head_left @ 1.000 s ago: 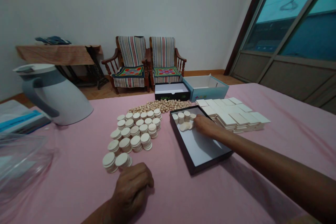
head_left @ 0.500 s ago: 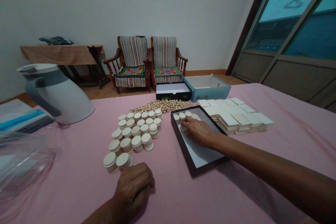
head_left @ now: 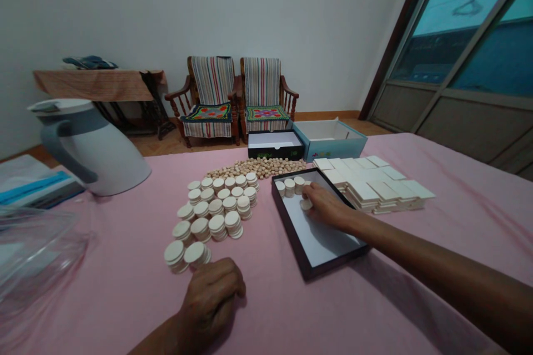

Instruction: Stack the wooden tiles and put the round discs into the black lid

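Observation:
My right hand (head_left: 325, 206) is inside a shallow black box lid (head_left: 306, 269) with a white inside. Its fingers are closed on a stack of round white discs (head_left: 306, 204). A short row of similar disc stacks (head_left: 288, 187) stands along the lid's far end, partly behind my fingers. On the pink cloth, my left hand (head_left: 215, 294) rests with its fingers curled, and I see nothing in it. Just beyond its knuckles are the nearest of several rows of stacked white wooden-looking discs (head_left: 216, 224).
Small wooden pieces (head_left: 258, 167) lie heaped behind the discs. White rectangular tiles (head_left: 375, 186) are piled right of the lid. A black box (head_left: 275, 152) and light-blue box (head_left: 335, 150) stand at the far edge. At left are a white jug (head_left: 108, 150) and clear plastic container (head_left: 41, 260).
My right hand has moved a little right within the lid, and the stacks at its far-left corner show more fully. The left hand stays where it was.

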Tool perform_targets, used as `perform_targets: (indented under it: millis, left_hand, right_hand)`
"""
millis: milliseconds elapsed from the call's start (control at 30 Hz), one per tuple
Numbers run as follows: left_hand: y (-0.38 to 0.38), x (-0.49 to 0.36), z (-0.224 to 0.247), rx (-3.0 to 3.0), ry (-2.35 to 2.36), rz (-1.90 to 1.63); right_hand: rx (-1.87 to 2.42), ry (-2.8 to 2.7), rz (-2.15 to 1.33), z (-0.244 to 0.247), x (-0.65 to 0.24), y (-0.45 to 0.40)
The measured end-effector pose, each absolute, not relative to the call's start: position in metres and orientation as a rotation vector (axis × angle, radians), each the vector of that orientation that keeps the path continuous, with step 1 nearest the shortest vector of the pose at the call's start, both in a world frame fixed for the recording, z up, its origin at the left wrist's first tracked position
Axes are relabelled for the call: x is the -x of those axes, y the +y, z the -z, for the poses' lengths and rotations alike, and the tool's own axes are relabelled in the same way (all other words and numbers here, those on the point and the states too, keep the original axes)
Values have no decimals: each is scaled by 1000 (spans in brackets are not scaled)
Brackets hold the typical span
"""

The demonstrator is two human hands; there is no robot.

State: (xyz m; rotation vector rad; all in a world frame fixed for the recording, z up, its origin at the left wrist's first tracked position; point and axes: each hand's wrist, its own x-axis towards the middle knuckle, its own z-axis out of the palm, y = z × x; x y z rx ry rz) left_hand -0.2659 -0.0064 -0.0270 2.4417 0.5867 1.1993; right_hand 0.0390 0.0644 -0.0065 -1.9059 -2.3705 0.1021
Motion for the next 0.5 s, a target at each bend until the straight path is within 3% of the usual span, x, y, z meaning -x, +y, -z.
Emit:
perform_targets:
  millis: [500]
  left_hand:
    - [-5, 264, 25, -2443, 615, -1196]
  right_hand:
    - [2094, -2361, -105, -8, -35, 56]
